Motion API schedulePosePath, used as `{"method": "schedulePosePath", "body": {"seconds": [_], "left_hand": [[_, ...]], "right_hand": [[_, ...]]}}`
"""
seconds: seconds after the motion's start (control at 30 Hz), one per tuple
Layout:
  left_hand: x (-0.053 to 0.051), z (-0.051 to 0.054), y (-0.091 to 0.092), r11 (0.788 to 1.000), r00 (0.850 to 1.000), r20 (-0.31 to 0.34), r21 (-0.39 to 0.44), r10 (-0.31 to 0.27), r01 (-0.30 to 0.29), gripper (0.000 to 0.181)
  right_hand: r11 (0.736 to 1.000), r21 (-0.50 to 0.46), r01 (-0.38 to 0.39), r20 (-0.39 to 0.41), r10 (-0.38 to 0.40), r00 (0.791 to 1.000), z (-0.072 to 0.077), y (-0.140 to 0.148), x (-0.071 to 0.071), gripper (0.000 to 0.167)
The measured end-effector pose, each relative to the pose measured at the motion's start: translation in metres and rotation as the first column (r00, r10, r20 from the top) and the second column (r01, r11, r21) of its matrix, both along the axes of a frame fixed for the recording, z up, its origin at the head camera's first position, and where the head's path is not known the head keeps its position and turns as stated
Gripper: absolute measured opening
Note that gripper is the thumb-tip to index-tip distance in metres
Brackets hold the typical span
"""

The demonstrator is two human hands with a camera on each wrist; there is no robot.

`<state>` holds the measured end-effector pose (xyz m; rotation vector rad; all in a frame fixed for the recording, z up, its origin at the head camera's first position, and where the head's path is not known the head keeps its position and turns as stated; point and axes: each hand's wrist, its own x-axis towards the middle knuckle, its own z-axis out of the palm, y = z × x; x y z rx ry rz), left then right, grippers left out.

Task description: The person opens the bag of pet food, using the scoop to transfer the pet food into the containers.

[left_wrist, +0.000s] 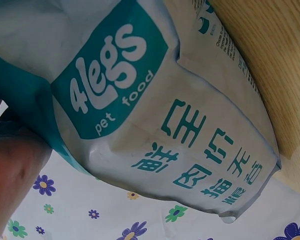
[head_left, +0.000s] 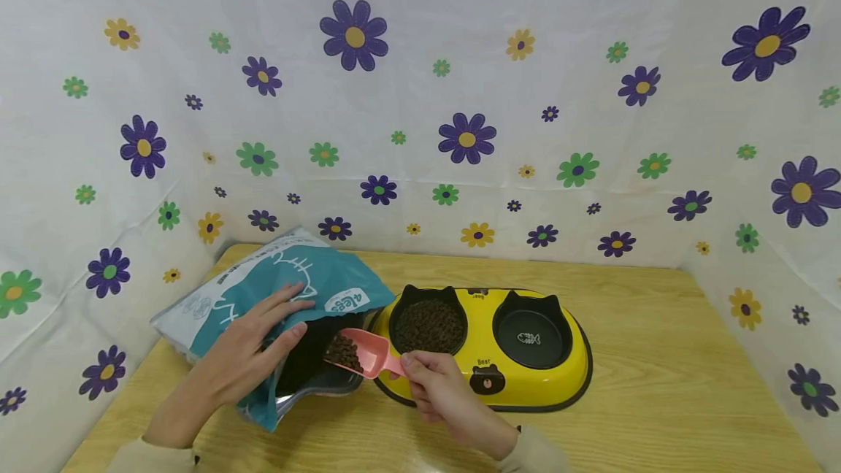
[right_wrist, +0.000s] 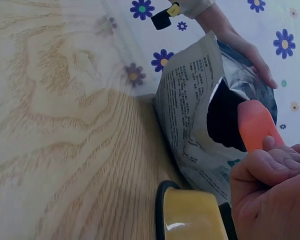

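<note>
right wrist view | right hand [right_wrist: 270, 195], bowl stand [right_wrist: 192, 215]: cropped | bag print [right_wrist: 182, 95]: illegible

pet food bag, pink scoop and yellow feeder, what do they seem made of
Pet food bag: probably foil-lined plastic film, creased and silvery near its opening. Pink scoop: likely smooth plastic, evenly coloured. Yellow feeder: glossy, with highlights; plastic or perhaps coated metal.

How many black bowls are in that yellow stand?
2: the left bowl, nearer the bag, holding brown kibble, and the right bowl, with a fish-bone picture inside. None look hidden.
</note>
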<state>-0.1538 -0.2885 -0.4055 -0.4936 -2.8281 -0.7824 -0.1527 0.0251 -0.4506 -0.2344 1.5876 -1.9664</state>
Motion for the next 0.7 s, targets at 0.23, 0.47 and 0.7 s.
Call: {"method": "schedulePosePath", "body": {"seconds": [0.23,0.47,0.7], "left_hand": [[0.000,0.000,-0.001,1.000,1.000,-0.002,0.013,-0.005,0.005,0.038],[0.000,-0.001,-0.001,1.000,1.000,0.000,0.009,-0.002,0.002,0.039],[0.001,0.000,0.000,1.000,1.000,0.007,0.004,0.004,-0.004,0.039]], "right_hand": [[0.998,-0.058,-0.015,0.008,0.015,1.000,0.001,0.019,-0.004,0.034],[0.994,-0.112,0.012,0.047,-0.007,0.999,0.003,0.034,-0.009,0.029],[0.963,-0.268,0.006,0.068,0.012,0.998,-0.003,0.047,-0.014,0.031]]}}
